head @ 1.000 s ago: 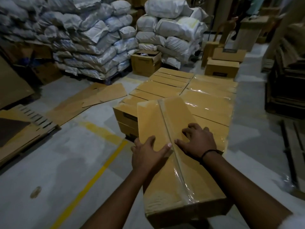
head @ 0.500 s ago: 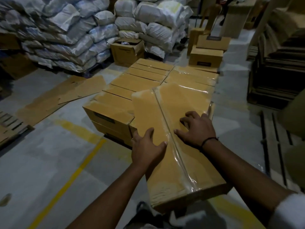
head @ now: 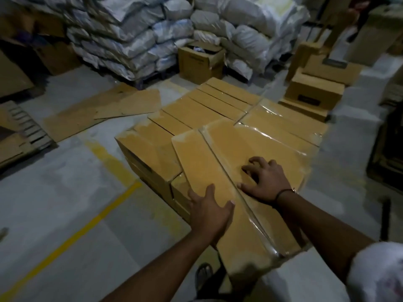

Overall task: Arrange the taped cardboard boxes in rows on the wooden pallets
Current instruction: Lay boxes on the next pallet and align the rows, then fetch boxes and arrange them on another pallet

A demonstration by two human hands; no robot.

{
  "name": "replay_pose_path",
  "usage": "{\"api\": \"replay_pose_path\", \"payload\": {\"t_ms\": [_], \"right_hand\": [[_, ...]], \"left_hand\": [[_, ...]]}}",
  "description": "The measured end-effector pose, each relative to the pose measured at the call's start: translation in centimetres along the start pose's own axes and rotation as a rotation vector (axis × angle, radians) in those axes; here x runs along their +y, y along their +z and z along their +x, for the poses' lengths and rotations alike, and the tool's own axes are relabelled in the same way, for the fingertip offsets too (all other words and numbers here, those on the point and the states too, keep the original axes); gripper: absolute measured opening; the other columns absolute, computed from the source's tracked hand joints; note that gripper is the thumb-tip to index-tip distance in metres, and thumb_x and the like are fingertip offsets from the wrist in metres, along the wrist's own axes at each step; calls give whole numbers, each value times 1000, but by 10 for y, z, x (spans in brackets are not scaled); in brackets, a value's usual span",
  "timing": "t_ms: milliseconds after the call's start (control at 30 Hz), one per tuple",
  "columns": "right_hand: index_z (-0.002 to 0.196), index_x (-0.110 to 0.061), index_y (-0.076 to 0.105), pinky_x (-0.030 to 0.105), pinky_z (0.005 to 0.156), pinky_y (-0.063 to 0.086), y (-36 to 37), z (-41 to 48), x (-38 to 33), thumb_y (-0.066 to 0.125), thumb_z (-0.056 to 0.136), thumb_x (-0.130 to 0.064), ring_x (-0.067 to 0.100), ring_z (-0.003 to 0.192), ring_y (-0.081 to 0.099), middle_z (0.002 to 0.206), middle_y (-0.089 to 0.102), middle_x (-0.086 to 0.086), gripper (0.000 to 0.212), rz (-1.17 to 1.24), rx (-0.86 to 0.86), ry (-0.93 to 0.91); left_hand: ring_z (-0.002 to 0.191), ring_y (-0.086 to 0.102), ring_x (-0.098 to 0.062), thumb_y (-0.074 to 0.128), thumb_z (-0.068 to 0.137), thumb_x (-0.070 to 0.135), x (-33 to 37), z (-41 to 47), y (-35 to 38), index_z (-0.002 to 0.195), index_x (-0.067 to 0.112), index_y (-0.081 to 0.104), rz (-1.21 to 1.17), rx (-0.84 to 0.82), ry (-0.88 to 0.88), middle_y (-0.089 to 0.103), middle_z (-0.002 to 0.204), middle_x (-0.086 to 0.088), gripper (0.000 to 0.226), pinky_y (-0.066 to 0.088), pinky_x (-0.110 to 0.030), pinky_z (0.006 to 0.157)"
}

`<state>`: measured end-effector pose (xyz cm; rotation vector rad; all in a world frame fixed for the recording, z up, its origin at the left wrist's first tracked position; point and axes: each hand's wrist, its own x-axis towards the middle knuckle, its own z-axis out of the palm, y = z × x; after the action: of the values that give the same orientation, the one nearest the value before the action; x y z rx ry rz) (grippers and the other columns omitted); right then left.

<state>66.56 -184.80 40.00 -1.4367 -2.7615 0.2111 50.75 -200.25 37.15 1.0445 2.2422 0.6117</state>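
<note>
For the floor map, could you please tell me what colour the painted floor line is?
The line is yellow; head view shows it best.

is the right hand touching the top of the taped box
Touching. The head view shows the right hand with thumb and bent fingertips resting on the taped box top.

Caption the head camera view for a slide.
The left hand and right hand rest on a taped cardboard box, askew against the rows of boxes.
</note>
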Motion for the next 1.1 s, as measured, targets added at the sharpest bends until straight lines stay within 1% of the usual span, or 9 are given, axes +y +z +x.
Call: {"api": "replay_pose_path", "payload": {"t_ms": [100, 267, 400, 533, 600, 700, 833, 1000, 1100], "right_hand": [[141, -44, 52, 40, 100, 38, 2, 42, 19, 50, 80, -84, 26, 119, 40, 153, 34, -9, 73, -27, -55, -74], [144, -43, 49, 42, 105, 38, 34, 80, 46, 49, 79, -85, 27, 124, 38, 156, 30, -9, 77, 45, -161, -138], [143, -41, 49, 43, 104, 42, 62, 106, 76, 53, 80, -78, 30, 127, 39, 158, 28, -5, 73, 42, -246, -263], [140, -36, 52, 43, 103, 44, 79, 127, 105, 61, 85, -62, 34, 129, 38, 159, 28, 0, 62, 39, -345, -363], [141, -35, 51, 45, 104, 42, 87, 126, 122, 59, 88, -59, 33, 135, 33, 160, 27, 1, 59, -15, -362, -453], [146, -33, 46, 49, 109, 40, 101, 115, 152, 54, 94, -55, 32, 145, 20, 163, 22, 1, 57, 16, -349, -574], [151, -33, 40, 50, 111, 40, 108, 91, 190, 51, 98, -51, 30, 151, 8, 166, 13, -1, 57, 88, -373, -646], [154, -32, 34, 47, 110, 43, 109, 61, 223, 50, 98, -52, 30, 153, -1, 168, 5, 0, 62, 91, -398, -707], [156, -28, 29, 47, 114, 39, 107, 45, 235, 52, 98, -52, 33, 154, -7, 168, -3, 3, 67, 71, -464, -741]], "left_hand": [[127, 50, -46, 52, 71, 84, 9, 28, 13, 148, 45, 29, 10, -17, -47, 23, 158, -20, 89, 53, -47, 95], [140, 34, -46, 65, 85, 67, 32, 40, 33, 151, 37, 36, 40, 10, -155, 2, 161, -20, 78, 46, -42, 102], [133, 38, -46, 64, 88, 66, 34, 55, 63, 147, 33, 43, 84, 14, -252, 18, 153, -18, 70, 50, -44, 96], [120, 54, -40, 64, 90, 59, 46, 44, 105, 141, 30, 52, 40, 54, -377, 33, 145, -15, 60, 52, -42, 98], [117, 57, -37, 62, 90, 59, 53, 28, 134, 144, 30, 47, 60, 75, -394, 28, 150, -15, 64, 53, -43, 97], [125, 51, -42, 62, 87, 62, 65, 8, 174, 156, 35, 23, 76, 93, -449, 12, 160, -16, 84, 51, -45, 101], [127, 51, -42, 66, 89, 58, 85, -24, 213, 161, 38, 9, 56, 91, -541, 11, 160, -16, 94, 51, -45, 102], [112, 63, -35, 65, 91, 57, 97, -55, 237, 161, 39, 6, 5, 99, -601, 30, 150, -17, 93, 56, -40, 92], [115, 62, -34, 64, 93, 56, 106, -67, 243, 163, 36, 8, -29, 142, -629, 38, 147, -18, 91, 55, -38, 92]]}}
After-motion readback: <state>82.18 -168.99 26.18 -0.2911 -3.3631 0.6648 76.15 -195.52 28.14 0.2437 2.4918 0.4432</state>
